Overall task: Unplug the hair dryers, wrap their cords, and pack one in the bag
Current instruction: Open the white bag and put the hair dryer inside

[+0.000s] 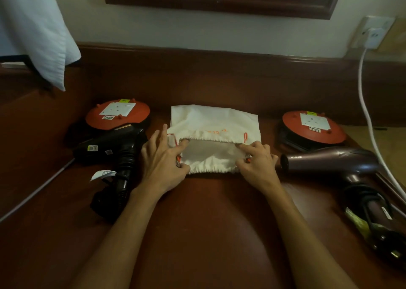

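Observation:
A white drawstring bag [214,122] with orange cords lies flat in the middle of the brown table [208,223], its mouth facing me and held open. My left hand [163,159] pinches the left side of the bag's rim. My right hand [257,159] pinches the right side. A black hair dryer [118,150] lies left of the bag, its cord wrapped round the handle. A dark purple hair dryer [334,161] lies to the right, its black cord wound round the handle with the plug [393,251] at the end.
Two orange cable reels with sockets sit at the back, the left reel [118,114] and the right reel [314,127]. A white cable [367,113] runs from a wall socket [373,34] down the right side. A white towel [37,29] hangs at the upper left.

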The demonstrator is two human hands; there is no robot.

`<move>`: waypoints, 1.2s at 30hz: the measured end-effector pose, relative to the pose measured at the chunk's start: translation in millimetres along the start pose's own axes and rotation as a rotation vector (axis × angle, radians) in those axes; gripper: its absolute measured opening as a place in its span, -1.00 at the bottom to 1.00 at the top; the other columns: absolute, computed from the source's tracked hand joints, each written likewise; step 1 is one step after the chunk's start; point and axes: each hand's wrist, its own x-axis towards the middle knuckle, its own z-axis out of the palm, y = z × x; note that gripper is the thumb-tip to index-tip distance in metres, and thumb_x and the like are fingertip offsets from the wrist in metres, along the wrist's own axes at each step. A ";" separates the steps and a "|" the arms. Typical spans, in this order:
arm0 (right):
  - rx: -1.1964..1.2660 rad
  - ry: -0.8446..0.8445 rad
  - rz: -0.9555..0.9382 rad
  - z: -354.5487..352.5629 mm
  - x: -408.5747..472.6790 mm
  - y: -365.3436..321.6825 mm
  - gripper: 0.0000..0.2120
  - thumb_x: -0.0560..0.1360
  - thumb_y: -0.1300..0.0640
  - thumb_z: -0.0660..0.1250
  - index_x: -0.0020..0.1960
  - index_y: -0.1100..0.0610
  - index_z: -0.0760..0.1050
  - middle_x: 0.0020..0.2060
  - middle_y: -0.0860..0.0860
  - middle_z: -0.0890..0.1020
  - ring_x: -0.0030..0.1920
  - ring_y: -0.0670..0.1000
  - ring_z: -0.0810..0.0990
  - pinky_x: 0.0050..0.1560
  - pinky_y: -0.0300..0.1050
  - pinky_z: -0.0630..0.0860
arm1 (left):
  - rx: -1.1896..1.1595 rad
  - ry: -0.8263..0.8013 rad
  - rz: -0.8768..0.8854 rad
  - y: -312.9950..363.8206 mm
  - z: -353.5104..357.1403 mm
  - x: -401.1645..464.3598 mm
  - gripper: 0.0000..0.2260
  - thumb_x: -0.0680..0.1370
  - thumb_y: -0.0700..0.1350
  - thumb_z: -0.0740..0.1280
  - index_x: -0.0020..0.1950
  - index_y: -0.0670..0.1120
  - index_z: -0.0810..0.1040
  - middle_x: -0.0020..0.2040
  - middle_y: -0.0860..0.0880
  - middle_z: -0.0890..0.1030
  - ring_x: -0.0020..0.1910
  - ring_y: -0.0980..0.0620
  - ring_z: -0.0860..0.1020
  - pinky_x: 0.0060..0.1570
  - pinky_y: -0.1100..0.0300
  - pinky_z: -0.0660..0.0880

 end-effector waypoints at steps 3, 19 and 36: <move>0.075 0.084 0.037 -4.4 0.2 3.2 -0.73 0.57 0.08 0.36 0.26 0.02 0.63 -0.01 -0.09 0.50 0.13 -0.04 0.34 0.25 0.03 0.17 | -0.062 0.045 -0.015 -5.7 -5.4 -0.4 -0.52 0.51 0.02 0.43 0.43 0.24 0.51 0.68 -0.10 -0.02 0.63 -0.16 -0.06 0.54 -0.24 -0.05; -0.093 0.078 -0.063 -24.5 2.2 13.0 -0.65 0.58 0.14 0.36 0.35 0.13 0.56 0.00 -0.08 0.44 0.07 -0.04 0.35 0.07 -0.09 0.39 | -0.375 0.203 -0.074 -13.8 -13.6 -1.4 -0.68 0.53 -0.31 0.37 0.19 -0.01 0.72 0.65 -0.12 0.17 0.63 -0.10 0.04 0.56 -0.20 0.17; -0.172 0.264 -0.007 -42.3 -3.0 16.9 -0.69 0.46 0.01 0.50 0.14 0.14 0.67 0.18 0.11 0.51 0.19 0.15 0.40 0.20 0.15 0.37 | -0.117 0.231 0.003 -17.7 -33.3 -17.6 -0.70 0.53 -0.25 0.39 0.23 -0.04 0.70 0.61 -0.13 0.28 0.52 -0.16 0.20 0.47 -0.20 0.25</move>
